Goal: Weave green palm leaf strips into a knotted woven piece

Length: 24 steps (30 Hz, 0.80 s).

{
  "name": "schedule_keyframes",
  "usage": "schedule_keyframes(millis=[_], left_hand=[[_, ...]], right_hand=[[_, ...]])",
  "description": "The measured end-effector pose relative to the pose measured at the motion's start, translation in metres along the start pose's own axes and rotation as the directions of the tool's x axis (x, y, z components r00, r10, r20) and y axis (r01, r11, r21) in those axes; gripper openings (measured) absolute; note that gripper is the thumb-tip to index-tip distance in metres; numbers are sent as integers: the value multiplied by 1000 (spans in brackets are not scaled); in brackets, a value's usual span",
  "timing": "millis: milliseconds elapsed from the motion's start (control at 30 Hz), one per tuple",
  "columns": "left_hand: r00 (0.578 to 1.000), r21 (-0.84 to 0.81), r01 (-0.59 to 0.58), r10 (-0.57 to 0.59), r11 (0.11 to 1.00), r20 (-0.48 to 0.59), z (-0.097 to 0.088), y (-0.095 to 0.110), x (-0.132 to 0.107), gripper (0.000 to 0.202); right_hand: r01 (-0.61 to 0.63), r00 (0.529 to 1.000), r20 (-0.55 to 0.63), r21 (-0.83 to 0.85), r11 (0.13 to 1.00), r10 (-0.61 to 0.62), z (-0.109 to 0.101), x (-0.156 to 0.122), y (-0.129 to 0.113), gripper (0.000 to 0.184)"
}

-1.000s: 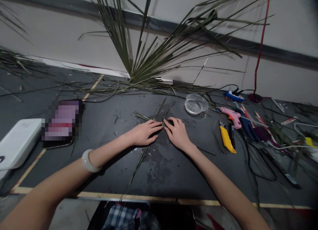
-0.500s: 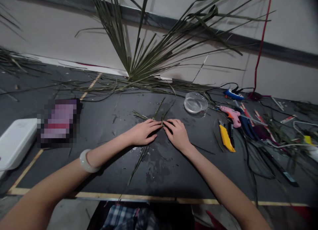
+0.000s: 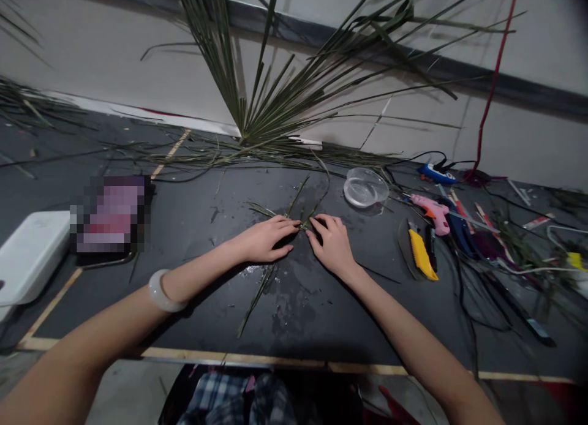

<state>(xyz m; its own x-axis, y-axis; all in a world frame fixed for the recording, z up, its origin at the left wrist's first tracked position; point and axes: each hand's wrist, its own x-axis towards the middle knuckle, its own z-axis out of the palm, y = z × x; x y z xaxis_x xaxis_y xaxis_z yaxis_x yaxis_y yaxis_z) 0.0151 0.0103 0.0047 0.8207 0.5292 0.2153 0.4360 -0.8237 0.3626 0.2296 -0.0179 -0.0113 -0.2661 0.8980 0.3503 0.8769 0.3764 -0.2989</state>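
Wearing a pale bangle (image 3: 160, 291) on the left wrist, reaching across the desk (image 3: 367, 333) with left grip (image 3: 264, 240) and right grip (image 3: 333, 244) almost meeting, curled fingertips bearing on crossed green palm-leaf strips (image 3: 297, 224) near the desk's middle, whether pinching or only pressing being impossible to tell. Trailing toward the near edge, a long loose strip (image 3: 257, 299) is crossing a dark, damp-looking patch (image 3: 289, 302); easing finger pressure or slick fingertips could be letting the crossing slip apart. Lying just right, a yellow utility knife (image 3: 421, 250) and pink glue gun (image 3: 429, 212) are sitting within reach of a careless elbow, beyond a clear plastic dish (image 3: 365, 187). Farther off, a fanned palm frond (image 3: 275, 100) is rising against the wall (image 3: 542, 39).
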Motion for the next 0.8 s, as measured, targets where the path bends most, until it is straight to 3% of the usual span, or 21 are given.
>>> schedule_keyframes(millis=[167,267,367,467,533,600,700,800], left_hand=[[1000,7,-18,18,1000,-9,2,-1,0,35],[1000,24,-22,22,999,-3,2,0,0,36],[1000,35,-14,13,999,6,1,1,0,39],[1000,41,-4,4,999,19,1,2,0,40],[1000,45,-1,0,999,21,0,3,1,39],[1000,44,4,-5,999,19,0,3,1,39],[1000,39,9,-9,999,17,0,3,0,39],[1000,40,1,-2,999,12,1,2,0,39]], right_hand=[[-141,990,23,173,975,139,5,15,9,31],[-268,961,132,245,932,242,5,32,12,28],[-350,930,190,203,914,314,1,47,8,26],[-380,919,152,86,921,365,-2,58,3,32],[-308,942,145,8,951,303,-4,63,3,29],[-144,971,191,-23,989,145,-6,67,8,25],[60,957,282,27,998,-65,-11,69,20,29],[132,941,303,87,987,-152,-16,66,30,27]])
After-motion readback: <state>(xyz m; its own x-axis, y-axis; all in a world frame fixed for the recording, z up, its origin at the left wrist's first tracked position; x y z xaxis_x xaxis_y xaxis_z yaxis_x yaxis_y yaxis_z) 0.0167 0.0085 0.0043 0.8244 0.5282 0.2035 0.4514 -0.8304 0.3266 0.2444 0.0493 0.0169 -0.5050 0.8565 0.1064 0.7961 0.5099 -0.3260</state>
